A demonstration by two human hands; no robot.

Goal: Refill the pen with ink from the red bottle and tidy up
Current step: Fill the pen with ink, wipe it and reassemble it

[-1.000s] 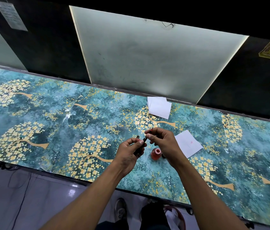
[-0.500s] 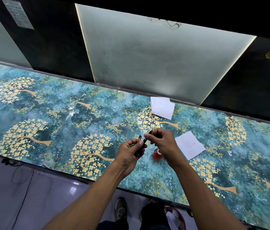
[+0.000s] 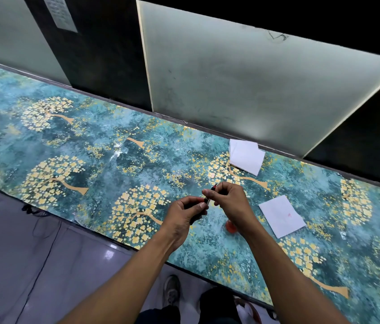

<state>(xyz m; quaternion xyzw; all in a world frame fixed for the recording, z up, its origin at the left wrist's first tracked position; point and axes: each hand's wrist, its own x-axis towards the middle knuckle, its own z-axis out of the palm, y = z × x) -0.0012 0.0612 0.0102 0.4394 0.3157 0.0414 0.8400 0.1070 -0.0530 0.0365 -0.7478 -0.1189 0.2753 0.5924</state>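
Note:
Both hands meet above the patterned table [image 3: 91,146]. My left hand [image 3: 185,217] grips the dark barrel of the pen [image 3: 207,200], mostly hidden in the fingers. My right hand [image 3: 227,198] pinches the pen's other end, a thin dark piece with a red tip sticking out beyond the fingers. The two pieces touch or nearly touch between the hands. The red ink bottle [image 3: 231,226] stands on the table just under my right wrist, largely hidden by it. Whether the bottle is capped cannot be seen.
A white paper [image 3: 281,215] with a small red stain lies to the right of the hands. A small stack of white papers [image 3: 246,155] sits near the back wall. The table's front edge runs below my forearms, with floor beneath.
The view has shifted, so the hands sit further right in frame. The hands keep the same hold on the pen pieces, which look drawn closer together.

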